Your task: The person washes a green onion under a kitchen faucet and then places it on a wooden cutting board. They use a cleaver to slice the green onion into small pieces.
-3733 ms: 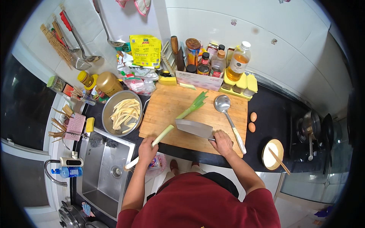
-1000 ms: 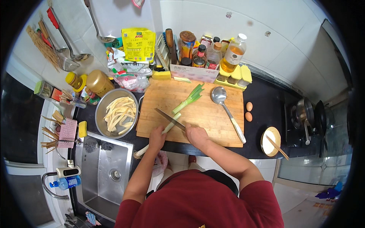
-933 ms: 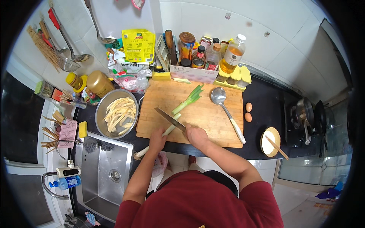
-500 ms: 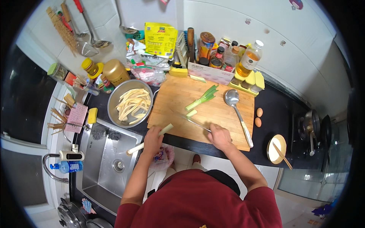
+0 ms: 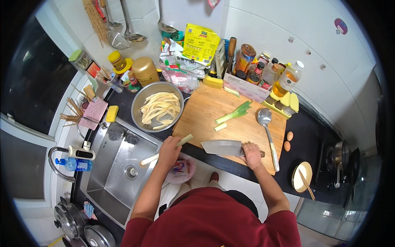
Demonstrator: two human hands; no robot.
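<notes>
My left hand (image 5: 169, 151) is closed round a long white-green scallion stalk (image 5: 149, 159), over the board's near left corner, with the root end sticking out toward the sink. The broad-bladed cleaver (image 5: 222, 147) lies nearly flat along the near edge of the wooden cutting board (image 5: 197, 119), its blade pointing left. My right hand (image 5: 252, 155) is on its handle, whose end shows beyond my fingers. Mid-board are a leafy scallion top (image 5: 234, 113) and a short cut piece (image 5: 220, 127). Another piece (image 5: 232, 92) lies by the back edge.
A ladle (image 5: 269, 133) rests on the board's right side. Beyond it are two eggs (image 5: 287, 146) and a bowl (image 5: 297, 181) with chopsticks. At left stand a metal pot (image 5: 137, 95) of pale strips and the sink (image 5: 111, 173). A bottle box (image 5: 247, 88) stands behind.
The cleaver has turned from edge-up, seen as a thin line, to lying broadside near the front edge. My right hand has moved right along the board. My left hand keeps the stalk.
</notes>
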